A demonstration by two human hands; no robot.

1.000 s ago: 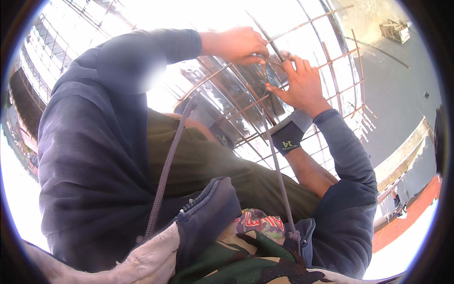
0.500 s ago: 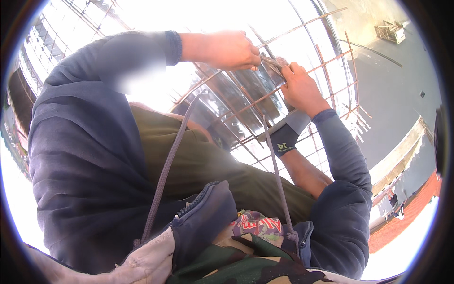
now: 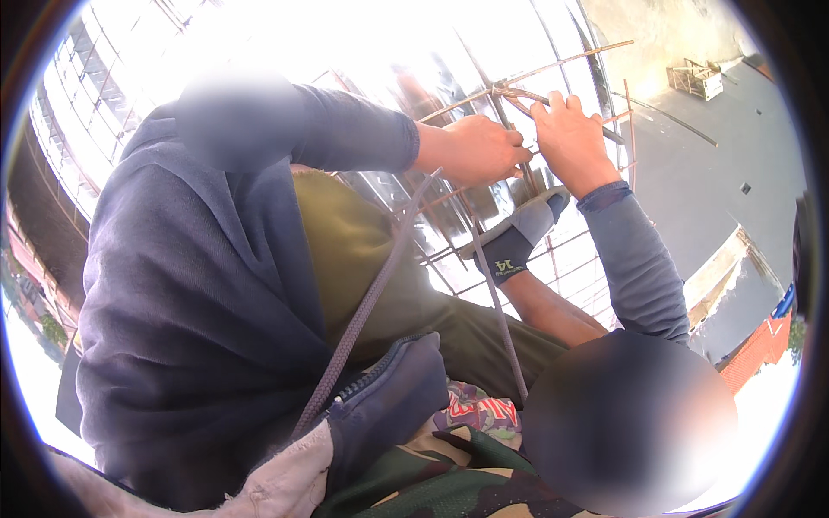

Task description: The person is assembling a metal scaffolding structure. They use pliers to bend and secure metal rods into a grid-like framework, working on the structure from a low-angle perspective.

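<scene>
Head camera view, looking down past the wearer's own chest: two drawstrings (image 3: pixel 370 302) dangle in front, and their ends could catch on the metalwork if the body leans further. Beyond them, one foot in a dark sock (image 3: pixel 505 255) and grey sandal (image 3: pixel 542 211) is over a grid of thin steel bars (image 3: pixel 570 62); I cannot tell how firmly it is placed, but a poor foothold on such narrow bars could cost balance.

Further out, the left hand (image 3: pixel 475 148) has its fingers curled beside an upright bar; whether they hold anything cannot be told. Just to its right, the right hand (image 3: pixel 572 142) grips the handles of a slim brown tool, probably pincers (image 3: pixel 520 92), whose head is at a bar crossing. If the head slips off, knuckles could scrape steel; a loosened grip could drop the tool through the gaps. Glare hides its tip. Farthest away, a small crate (image 3: pixel 698 80) sits on a grey floor (image 3: pixel 691 194).
</scene>
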